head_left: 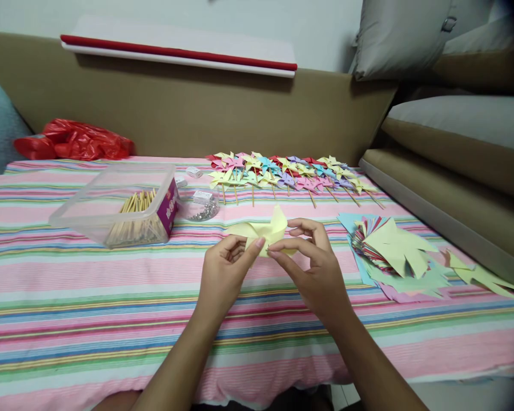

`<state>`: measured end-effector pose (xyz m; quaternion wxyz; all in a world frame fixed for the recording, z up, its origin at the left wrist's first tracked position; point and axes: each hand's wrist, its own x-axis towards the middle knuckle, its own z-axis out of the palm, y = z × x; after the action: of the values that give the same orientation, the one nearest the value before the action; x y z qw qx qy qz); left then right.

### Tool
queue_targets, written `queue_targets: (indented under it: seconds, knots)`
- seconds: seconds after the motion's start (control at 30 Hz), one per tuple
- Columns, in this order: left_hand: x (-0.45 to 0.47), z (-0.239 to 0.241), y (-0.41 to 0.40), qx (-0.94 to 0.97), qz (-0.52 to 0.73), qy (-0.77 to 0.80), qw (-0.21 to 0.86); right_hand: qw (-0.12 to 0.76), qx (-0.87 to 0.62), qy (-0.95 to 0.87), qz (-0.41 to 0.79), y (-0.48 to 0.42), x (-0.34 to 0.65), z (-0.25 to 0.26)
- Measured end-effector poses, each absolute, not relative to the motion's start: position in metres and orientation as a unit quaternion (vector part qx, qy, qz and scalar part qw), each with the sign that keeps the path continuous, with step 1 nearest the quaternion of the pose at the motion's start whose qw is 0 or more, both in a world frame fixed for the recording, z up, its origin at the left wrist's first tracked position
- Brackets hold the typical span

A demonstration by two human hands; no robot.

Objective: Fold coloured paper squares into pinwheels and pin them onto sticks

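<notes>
My left hand and my right hand meet over the middle of the striped table, both pinching a pale yellow cut paper square whose corners are being folded into a pinwheel shape. The fingers of each hand are closed on the paper's edges. Right of my hands lies a stack of cut coloured paper squares, yellow on top. Behind my hands a row of finished paper pinwheels on sticks lies across the table.
A clear plastic box of wooden sticks stands at the left, a small round dish of pins beside it. A red plastic bag lies at the back left. The striped cloth covers the table; sofa cushions border the right.
</notes>
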<state>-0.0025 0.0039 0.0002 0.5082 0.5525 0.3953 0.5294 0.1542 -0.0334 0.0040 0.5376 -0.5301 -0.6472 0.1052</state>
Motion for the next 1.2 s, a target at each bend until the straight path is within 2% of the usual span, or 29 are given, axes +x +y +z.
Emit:
queue_targets:
  seconds: [0.27, 0.7, 1.07, 1.2]
  knots:
    - [-0.003, 0.002, 0.005, 0.577, 0.514, 0.389, 0.501, 0.543, -0.507, -0.644, 0.183, -0.031, 0.160, 0.001]
    - [-0.001, -0.001, 0.003, 0.563, 0.522, 0.388, 0.510, 0.555, -0.508, -0.615, 0.235, -0.031, 0.158, 0.001]
    - [-0.001, -0.004, 0.000, 0.619, 0.530, 0.402, 0.417, 0.569, -0.516, -0.556, 0.317, -0.034, 0.153, 0.004]
    - [0.002, -0.005, -0.001, 0.608, 0.549, 0.390, 0.420, 0.570, -0.520, -0.548, 0.322, -0.035, 0.150, 0.005]
